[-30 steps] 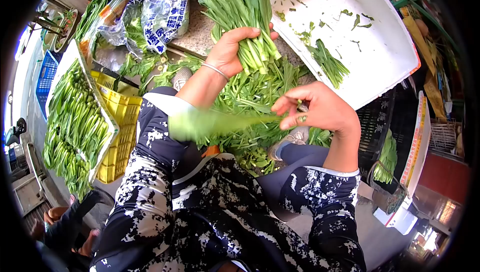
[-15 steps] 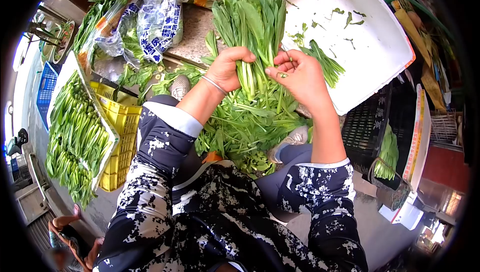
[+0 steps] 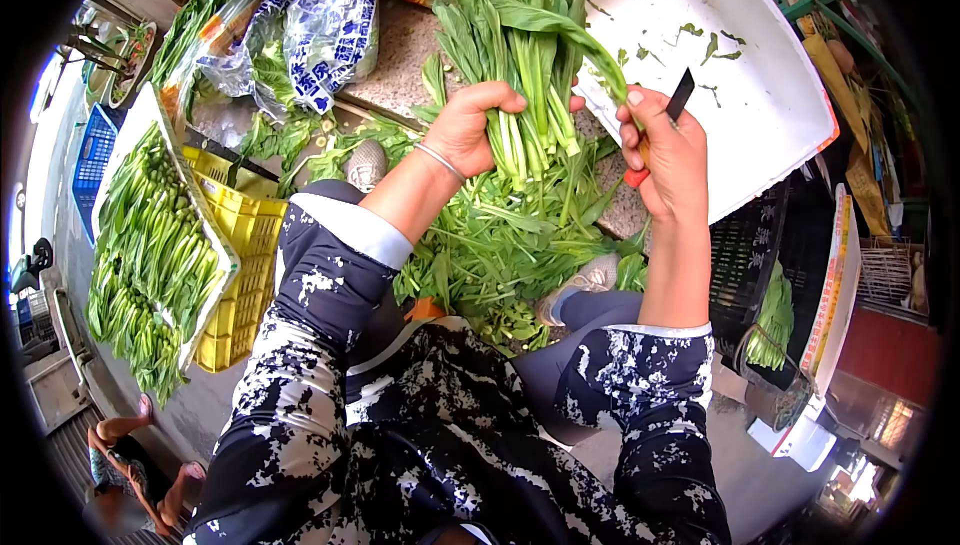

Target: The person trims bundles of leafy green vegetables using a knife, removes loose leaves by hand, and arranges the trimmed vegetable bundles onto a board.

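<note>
My left hand (image 3: 472, 133) is closed round a thick bunch of leafy greens (image 3: 520, 55), leaves pointing away from me and pale cut stems towards me. To its right, my right hand (image 3: 664, 150) grips a small knife (image 3: 681, 95); the dark blade sticks out above the knuckles and a bit of red handle shows at the palm. The same hand's thumb and fingertips pinch one green stalk (image 3: 600, 57), which arches over from the bunch. Below both hands lies a heap of loose leaves and trimmings (image 3: 500, 255), between my shoes.
A white foam box (image 3: 740, 125) with leaf scraps stands at the upper right. On the left, trimmed greens (image 3: 150, 265) fill a white tray against yellow crates (image 3: 240, 275). Plastic-wrapped vegetables (image 3: 330, 25) lie at the back. Another person (image 3: 140, 475) is at the lower left.
My right hand has moved right, away from the bunch, drawing one stalk over with it. The knife blade now shows clearly. My left hand keeps its hold, shifted slightly right.
</note>
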Tool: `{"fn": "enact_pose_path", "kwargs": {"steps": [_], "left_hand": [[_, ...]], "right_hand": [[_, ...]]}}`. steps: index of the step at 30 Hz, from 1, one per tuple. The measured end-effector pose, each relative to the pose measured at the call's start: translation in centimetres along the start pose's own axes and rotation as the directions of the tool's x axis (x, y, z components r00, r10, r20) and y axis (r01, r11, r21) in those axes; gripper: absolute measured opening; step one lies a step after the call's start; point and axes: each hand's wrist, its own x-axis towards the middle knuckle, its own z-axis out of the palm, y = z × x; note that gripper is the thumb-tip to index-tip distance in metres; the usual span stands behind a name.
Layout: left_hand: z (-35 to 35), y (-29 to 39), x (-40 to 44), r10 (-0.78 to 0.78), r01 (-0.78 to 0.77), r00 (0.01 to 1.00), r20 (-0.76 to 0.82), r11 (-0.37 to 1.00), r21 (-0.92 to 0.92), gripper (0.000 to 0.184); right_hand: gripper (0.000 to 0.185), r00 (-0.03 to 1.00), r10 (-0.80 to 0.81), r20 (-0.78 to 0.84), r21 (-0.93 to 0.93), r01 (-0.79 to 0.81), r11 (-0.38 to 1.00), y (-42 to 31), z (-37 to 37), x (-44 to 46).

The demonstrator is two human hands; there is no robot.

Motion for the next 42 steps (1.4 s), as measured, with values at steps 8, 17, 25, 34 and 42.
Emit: {"fn": "enact_pose_path", "kwargs": {"steps": [8,17,25,34,42], "left_hand": [[-0.2,-0.2,0.2,0.009,-0.009,1.000,-0.013,1.000,0.022,0.054],[-0.8,0.1,0.1,-0.030,0.027,0.998,-0.049,0.998,-0.052,0.063],[-0.7,0.0,-0.2,-0.050,0.064,0.978,-0.204,0.996,0.065,0.048],[-1.3,-0.6,-0.4,-0.033,0.073,0.969,-0.244,0.985,0.157,0.031],[-0.4,-0.2,-0.5,-0.064,0.076,0.977,-0.202,0.996,0.052,0.029]], "right_hand": [[0.024,0.968,0.010,0.250,0.693,-0.186,0.696,0.5,-2.1,1.7],[0.015,0.989,-0.139,0.044,-0.312,0.145,0.939,3.6,1.6,0.6],[0.011,0.961,-0.276,-0.011,-0.520,0.231,0.823,3.4,2.3,0.2],[0.017,0.979,-0.192,0.065,-0.543,0.196,0.817,4.5,2.6,0.9],[0.015,0.998,0.042,0.039,-0.278,-0.030,0.960,2.4,1.9,0.6]]}}
